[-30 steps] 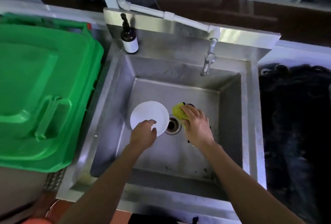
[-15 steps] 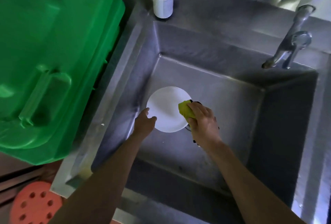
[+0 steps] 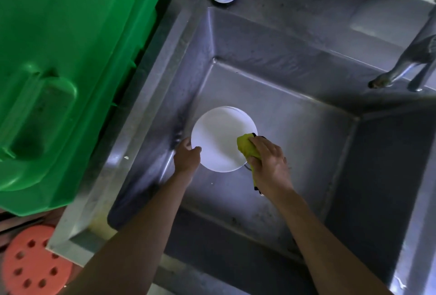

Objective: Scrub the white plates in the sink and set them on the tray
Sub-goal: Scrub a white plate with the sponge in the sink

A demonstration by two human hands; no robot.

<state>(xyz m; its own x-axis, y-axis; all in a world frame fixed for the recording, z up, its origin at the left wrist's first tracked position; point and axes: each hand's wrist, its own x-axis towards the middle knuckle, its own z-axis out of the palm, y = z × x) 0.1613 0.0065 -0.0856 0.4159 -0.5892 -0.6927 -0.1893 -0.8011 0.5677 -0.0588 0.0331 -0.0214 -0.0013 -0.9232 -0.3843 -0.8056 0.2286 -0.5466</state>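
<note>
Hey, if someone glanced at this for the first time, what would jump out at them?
A white plate low in the steel sink, the left hand gripping its rim while the right hand presses a yellow sponge onto it. A big green bin lid fills the left side.

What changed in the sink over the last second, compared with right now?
The right hand brought the yellow sponge from over the drain onto the white plate, at its right edge. The left hand kept its grip on the plate's left rim. The camera moved closer. The plate stays in the sink.
</note>
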